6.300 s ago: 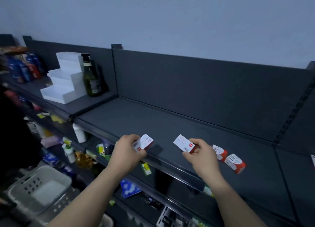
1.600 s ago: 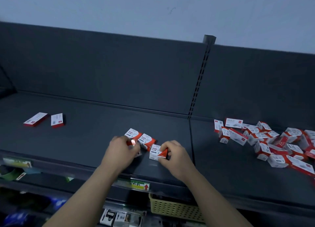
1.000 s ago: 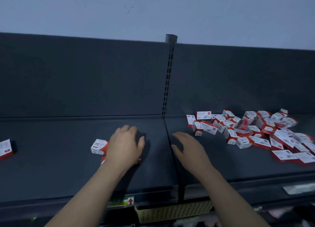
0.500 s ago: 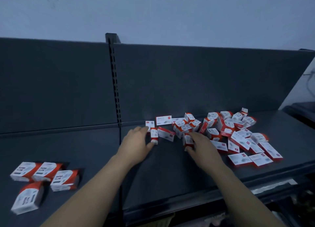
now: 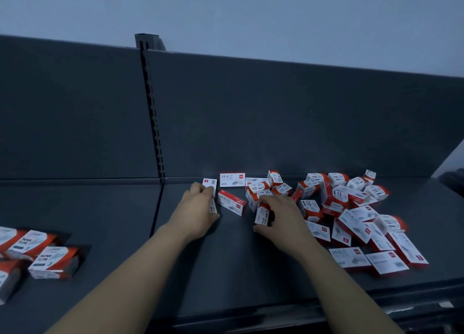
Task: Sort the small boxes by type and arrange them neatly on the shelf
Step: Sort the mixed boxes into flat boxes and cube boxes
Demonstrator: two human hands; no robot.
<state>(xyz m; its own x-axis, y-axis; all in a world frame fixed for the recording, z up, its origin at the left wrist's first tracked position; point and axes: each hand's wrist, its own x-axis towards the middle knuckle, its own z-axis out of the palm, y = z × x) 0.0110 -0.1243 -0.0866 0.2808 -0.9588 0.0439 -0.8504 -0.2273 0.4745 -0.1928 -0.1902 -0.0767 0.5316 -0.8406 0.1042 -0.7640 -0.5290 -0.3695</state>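
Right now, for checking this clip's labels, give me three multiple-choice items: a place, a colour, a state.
1. The loose pile of boxes lies: A. right of the slotted upright; B. left of it; C. on the floor.
2. The boxes are: A. blue and yellow; B. white and red; C. green.
3. The right hand: A. lies flat; B. grips a box; C. is out of view.
Key: A, the heap spreads right of the upright; B, white faces, red sides; B, fingers curl round it.
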